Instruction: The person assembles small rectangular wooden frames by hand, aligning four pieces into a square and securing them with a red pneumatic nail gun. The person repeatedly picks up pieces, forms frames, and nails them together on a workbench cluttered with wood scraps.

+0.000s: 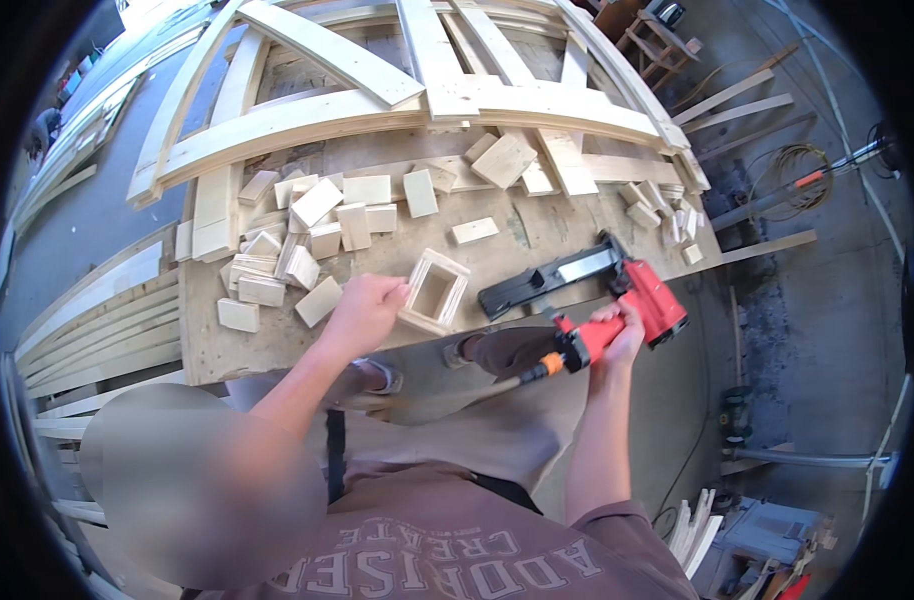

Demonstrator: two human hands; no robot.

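Observation:
My left hand (365, 312) is closed on the left side of a small square wooden frame (456, 298), which rests near the table's front edge with its hollow middle showing. My right hand (622, 333) is wrapped round the handle of a red and black nail gun (655, 300). The gun's long dark magazine (527, 287) points left over the table, just right of the frame, and the two are apart. An orange coupling (552, 363) joins a hose to the handle's lower end. Whether a finger is on the trigger is hidden.
Loose wooden blocks (317, 202) are heaped on the plywood table (537, 225) left of centre, with a smaller pile (667, 210) at the right. A large slatted wooden frame (307, 125) lies across the far side. Long boards (107, 330) are stacked at the left; a coiled hose (792, 185) lies right.

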